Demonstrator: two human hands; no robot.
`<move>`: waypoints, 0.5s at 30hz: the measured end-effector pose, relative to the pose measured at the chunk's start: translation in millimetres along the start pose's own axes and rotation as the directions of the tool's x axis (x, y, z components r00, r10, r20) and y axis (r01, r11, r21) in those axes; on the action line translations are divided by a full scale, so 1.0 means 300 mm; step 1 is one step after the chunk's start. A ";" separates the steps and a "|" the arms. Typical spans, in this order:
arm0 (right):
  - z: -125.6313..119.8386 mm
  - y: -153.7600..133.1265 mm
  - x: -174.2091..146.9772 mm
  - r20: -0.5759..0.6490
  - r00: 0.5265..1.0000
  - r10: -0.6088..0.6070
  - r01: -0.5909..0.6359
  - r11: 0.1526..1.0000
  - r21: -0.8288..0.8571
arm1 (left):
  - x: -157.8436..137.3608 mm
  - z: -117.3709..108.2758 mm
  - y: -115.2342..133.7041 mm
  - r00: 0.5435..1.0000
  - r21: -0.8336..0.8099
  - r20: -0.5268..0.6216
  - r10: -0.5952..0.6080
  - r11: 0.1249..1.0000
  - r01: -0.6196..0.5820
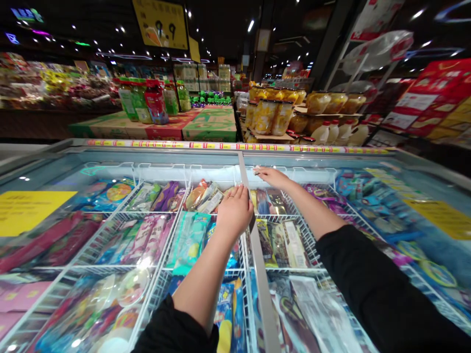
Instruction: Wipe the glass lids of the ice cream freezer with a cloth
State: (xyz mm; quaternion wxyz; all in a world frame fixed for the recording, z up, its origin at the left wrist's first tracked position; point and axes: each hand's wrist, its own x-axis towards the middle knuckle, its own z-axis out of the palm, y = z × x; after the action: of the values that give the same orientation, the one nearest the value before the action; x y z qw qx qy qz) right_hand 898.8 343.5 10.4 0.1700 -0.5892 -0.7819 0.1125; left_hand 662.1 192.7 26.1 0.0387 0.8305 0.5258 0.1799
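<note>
My left hand (235,211) lies palm down with its fingers stretched out, at the edge of the chest freezer's sliding glass lid, beside the grey frame bar (262,277). A ring shows on one finger. Farther back, on the right glass pane, my right hand (271,176) is closed on a small whitish crumpled cloth (256,170), mostly hidden by the fingers. Under the glass, wire baskets (162,245) hold wrapped ice creams, among them turquoise packs (191,240) below my left hand.
Yellow signs (35,211) lie at the left and right of the freezer. A price-label strip (221,145) runs along its back rim. Behind stand bottles (156,100) on cartons, jars of yellow fruit (267,116) and red boxes (427,98).
</note>
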 end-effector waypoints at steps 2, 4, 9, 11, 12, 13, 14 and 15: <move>-0.014 -0.003 0.050 -0.029 0.993 0.118 -0.119 0.991 -0.063 | -0.001 -0.001 0.002 1.000 -0.016 -0.008 -0.004 1.000 0.004; -0.011 -0.037 0.113 -0.051 0.980 0.193 -0.198 0.973 -0.118 | -0.002 -0.005 0.005 1.000 -0.030 0.003 -0.010 1.000 0.011; 0.041 -0.118 0.197 -0.044 0.983 0.177 -0.181 0.975 -0.130 | -0.003 -0.017 0.009 1.000 -0.038 0.011 -0.007 0.999 0.008; 0.051 -0.096 0.173 -0.027 0.994 0.104 -0.107 0.988 -0.114 | -0.003 -0.019 0.009 1.000 -0.038 0.003 -0.011 0.999 0.011; 0.050 -0.072 0.152 -0.023 0.998 0.061 -0.063 0.993 -0.100 | -0.003 -0.020 0.009 1.000 -0.040 0.004 -0.013 0.999 0.013; 0.044 -0.043 0.129 -0.024 0.999 0.025 -0.027 0.996 -0.084 | -0.004 -0.021 0.010 1.000 -0.043 0.011 -0.015 0.999 0.015; 0.033 -0.011 0.107 -0.028 1.000 0.002 -0.004 0.998 -0.067 | -0.004 -0.022 0.010 1.000 -0.047 0.018 -0.016 0.999 0.016; 0.020 0.019 0.091 -0.031 0.999 0.006 -0.008 0.999 -0.053 | -0.004 -0.023 0.010 1.000 -0.052 0.020 -0.015 0.999 0.016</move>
State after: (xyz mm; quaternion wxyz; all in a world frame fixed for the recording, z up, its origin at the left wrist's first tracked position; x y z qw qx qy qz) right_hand 894.6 371.4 6.2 0.1660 -0.5979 -0.7798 0.0830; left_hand 661.9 189.4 33.1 0.0668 0.8267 0.5271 0.1848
